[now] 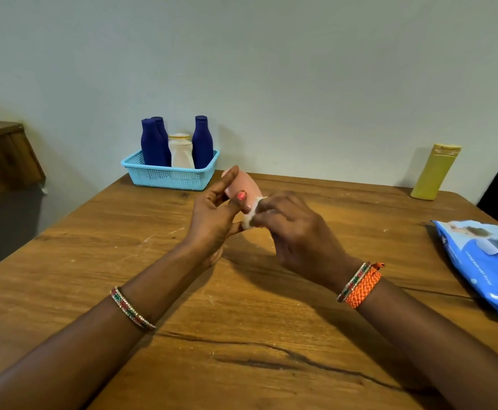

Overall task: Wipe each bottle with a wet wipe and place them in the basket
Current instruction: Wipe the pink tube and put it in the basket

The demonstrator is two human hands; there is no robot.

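Observation:
My left hand [215, 214] grips a small pink bottle [246, 184] above the middle of the wooden table, tilted away from me. My right hand [295, 232] pinches a white wet wipe [252, 213] against the bottle's near end. A light blue basket [168, 176] stands at the table's far edge. It holds three dark blue bottles [153, 143] and one white bottle [181, 152], all upright. A yellow bottle [434, 173] stands upright at the far right of the table.
A blue pack of wet wipes [484, 261] lies at the table's right edge. A wooden cabinet [2, 155] stands off to the left, beyond the table. A pale wall runs right behind the basket and the yellow bottle.

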